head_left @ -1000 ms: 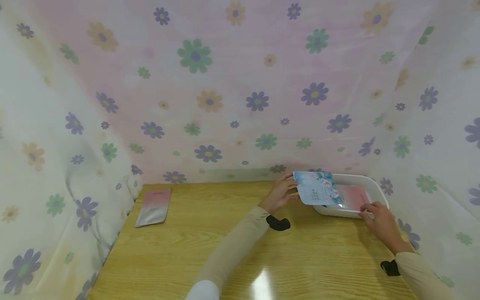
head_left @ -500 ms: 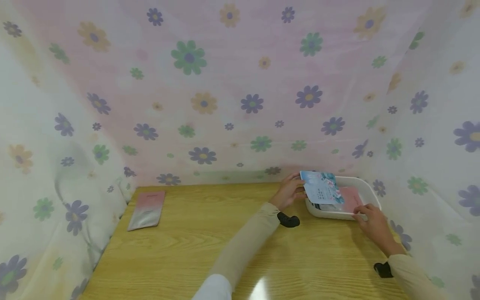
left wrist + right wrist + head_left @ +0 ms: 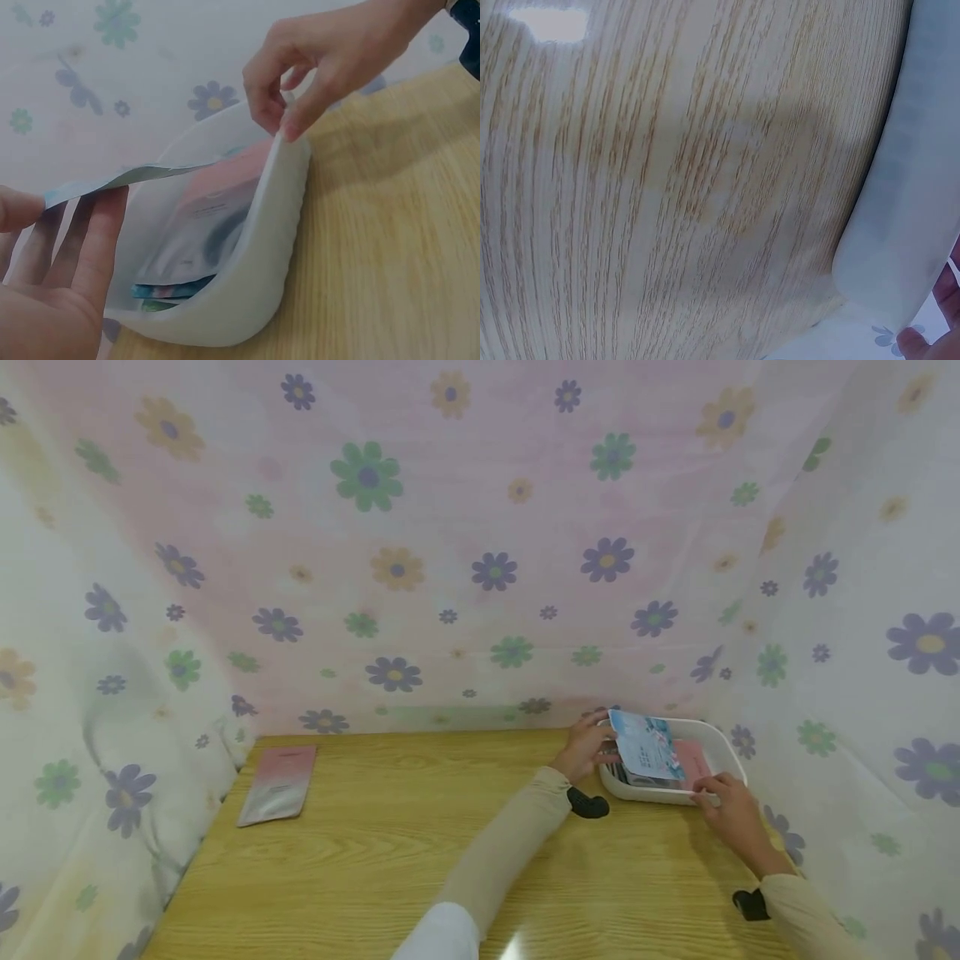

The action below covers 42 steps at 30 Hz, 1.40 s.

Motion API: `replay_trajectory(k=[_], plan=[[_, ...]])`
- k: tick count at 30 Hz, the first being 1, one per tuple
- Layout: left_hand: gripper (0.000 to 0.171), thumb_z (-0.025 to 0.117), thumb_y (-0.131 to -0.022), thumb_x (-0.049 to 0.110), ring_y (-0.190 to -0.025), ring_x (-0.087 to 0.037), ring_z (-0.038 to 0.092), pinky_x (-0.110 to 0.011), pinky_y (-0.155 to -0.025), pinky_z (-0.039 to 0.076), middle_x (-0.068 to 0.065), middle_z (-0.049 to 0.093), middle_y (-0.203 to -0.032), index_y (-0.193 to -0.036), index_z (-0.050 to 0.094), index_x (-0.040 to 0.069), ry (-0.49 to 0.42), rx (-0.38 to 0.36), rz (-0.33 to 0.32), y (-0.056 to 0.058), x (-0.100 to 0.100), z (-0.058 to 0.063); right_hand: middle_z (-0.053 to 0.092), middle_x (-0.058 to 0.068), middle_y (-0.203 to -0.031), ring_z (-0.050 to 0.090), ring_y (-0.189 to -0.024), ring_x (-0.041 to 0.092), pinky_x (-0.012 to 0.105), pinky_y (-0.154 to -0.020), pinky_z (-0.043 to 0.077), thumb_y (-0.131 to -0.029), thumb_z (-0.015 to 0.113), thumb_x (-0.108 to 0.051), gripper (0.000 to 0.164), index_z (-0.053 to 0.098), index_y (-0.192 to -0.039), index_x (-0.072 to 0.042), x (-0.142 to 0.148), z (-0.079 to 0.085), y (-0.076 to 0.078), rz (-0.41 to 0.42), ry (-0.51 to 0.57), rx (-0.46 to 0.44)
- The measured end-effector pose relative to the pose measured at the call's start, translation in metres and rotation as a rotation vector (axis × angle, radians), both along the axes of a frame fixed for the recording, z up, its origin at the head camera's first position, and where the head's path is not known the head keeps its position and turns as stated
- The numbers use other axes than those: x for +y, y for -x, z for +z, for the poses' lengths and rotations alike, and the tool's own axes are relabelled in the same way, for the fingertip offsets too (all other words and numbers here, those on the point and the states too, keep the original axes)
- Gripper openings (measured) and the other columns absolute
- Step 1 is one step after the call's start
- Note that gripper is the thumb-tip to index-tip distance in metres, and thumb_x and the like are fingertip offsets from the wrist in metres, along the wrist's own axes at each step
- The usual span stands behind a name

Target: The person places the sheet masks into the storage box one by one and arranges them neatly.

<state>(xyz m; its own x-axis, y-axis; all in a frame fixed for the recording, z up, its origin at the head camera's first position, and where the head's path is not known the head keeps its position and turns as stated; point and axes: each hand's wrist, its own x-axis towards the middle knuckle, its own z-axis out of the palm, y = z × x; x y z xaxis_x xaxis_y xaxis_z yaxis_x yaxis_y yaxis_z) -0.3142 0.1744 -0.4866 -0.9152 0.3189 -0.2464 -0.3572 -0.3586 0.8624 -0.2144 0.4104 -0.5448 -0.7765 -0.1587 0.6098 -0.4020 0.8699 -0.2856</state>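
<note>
My left hand (image 3: 585, 747) pinches the left edge of a blue floral sachet (image 3: 645, 745), thumb above and fingers beneath. In the left wrist view the blue sachet (image 3: 127, 178) is seen nearly edge-on, tilted over the white basket (image 3: 289, 217). Inside that basket lies a pink and silver sachet (image 3: 202, 217) on top of other packets, whose edges show blue and green. My right hand (image 3: 731, 814) grips the basket's near rim between thumb and fingers, toward its right end. Only part of the right hand (image 3: 937, 337) appears in the right wrist view, at the basket's edge.
Another pink and silver sachet (image 3: 279, 785) lies at the left end of the wooden table (image 3: 390, 852). Flower-printed cloth (image 3: 450, 527) hangs behind and on both sides. The basket stands near the table's back right corner.
The left hand has lowered the blue sachet slightly, and its near edge now sits deeper over the basket. My right hand keeps its grip on the rim. The whole head view has shifted left.
</note>
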Motion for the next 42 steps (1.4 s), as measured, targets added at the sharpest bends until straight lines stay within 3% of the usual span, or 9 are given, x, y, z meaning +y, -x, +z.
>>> replay_trajectory(k=[9, 19, 24, 28, 34, 38, 42], plan=[[0.042, 0.056, -0.091, 0.001, -0.093, -0.038, 0.064, -0.059, -0.089, 0.043, -0.014, 0.067, -0.101, -0.131, 0.056, 0.011, -0.001, 0.055, -0.043, -0.005, 0.012, -0.004, 0.056, 0.01, -0.075, 0.05, -0.066, 0.026, 0.041, -0.054, 0.04, -0.064, 0.079, 0.009, 0.023, 0.066, -0.079, -0.002, 0.002, -0.002, -0.001, 0.006, 0.003, 0.011], [0.027, 0.065, -0.086, -0.004, -0.083, -0.031, 0.068, -0.056, -0.079, 0.05, -0.011, 0.069, -0.1, -0.112, 0.068, 0.004, 0.027, 0.07, 0.139, -0.013, 0.037, -0.016, 0.055, 0.01, -0.076, 0.051, -0.066, 0.026, 0.043, -0.055, 0.041, -0.064, 0.08, 0.008, 0.022, 0.065, -0.079, -0.002, 0.004, -0.004, 0.0, -0.012, -0.004, 0.004], [0.023, 0.068, -0.083, -0.005, -0.077, -0.025, 0.068, -0.049, -0.069, 0.056, -0.01, 0.067, -0.089, -0.105, 0.069, 0.001, 0.156, 0.073, 0.242, -0.016, 0.043, -0.014, 0.056, 0.011, -0.076, 0.052, -0.067, 0.028, 0.043, -0.055, 0.042, -0.065, 0.079, 0.007, 0.021, 0.065, -0.078, -0.002, 0.005, -0.006, 0.002, -0.011, -0.008, 0.004], [0.026, 0.069, -0.078, -0.012, -0.074, -0.025, 0.068, -0.042, -0.062, 0.057, -0.014, 0.066, -0.087, -0.104, 0.067, -0.005, 0.253, 0.101, 0.283, -0.017, 0.044, -0.014, 0.056, 0.01, -0.076, 0.05, -0.066, 0.026, 0.041, -0.054, 0.04, -0.066, 0.079, 0.006, 0.021, 0.065, -0.078, -0.003, 0.005, -0.005, 0.003, -0.008, -0.006, -0.009], [0.035, 0.068, -0.071, -0.021, -0.068, -0.026, 0.066, -0.033, -0.057, 0.057, -0.019, 0.064, -0.095, -0.103, 0.066, -0.009, 0.389, 0.15, 0.241, -0.022, 0.041, -0.014, 0.056, 0.011, -0.076, 0.05, -0.065, 0.025, 0.04, -0.053, 0.04, -0.065, 0.079, 0.006, 0.021, 0.064, -0.076, -0.004, 0.002, -0.001, 0.002, 0.0, -0.011, -0.012], [0.03, 0.067, -0.073, -0.018, -0.065, -0.023, 0.065, -0.029, -0.054, 0.056, -0.018, 0.064, -0.095, -0.1, 0.068, -0.007, 0.441, 0.213, 0.191, -0.023, 0.039, -0.011, 0.056, 0.011, -0.077, 0.05, -0.065, 0.025, 0.04, -0.053, 0.041, -0.065, 0.079, 0.006, 0.021, 0.064, -0.075, -0.004, 0.001, 0.001, 0.002, 0.01, -0.017, -0.008], [0.02, 0.065, -0.077, -0.014, -0.071, -0.025, 0.065, -0.034, -0.057, 0.057, -0.009, 0.063, -0.084, -0.092, 0.07, -0.002, 0.445, 0.272, 0.113, -0.023, 0.037, -0.006, 0.057, 0.011, -0.077, 0.05, -0.065, 0.024, 0.04, -0.053, 0.041, -0.065, 0.08, 0.007, 0.022, 0.064, -0.074, -0.005, 0.003, 0.001, 0.001, 0.003, -0.027, 0.0]])
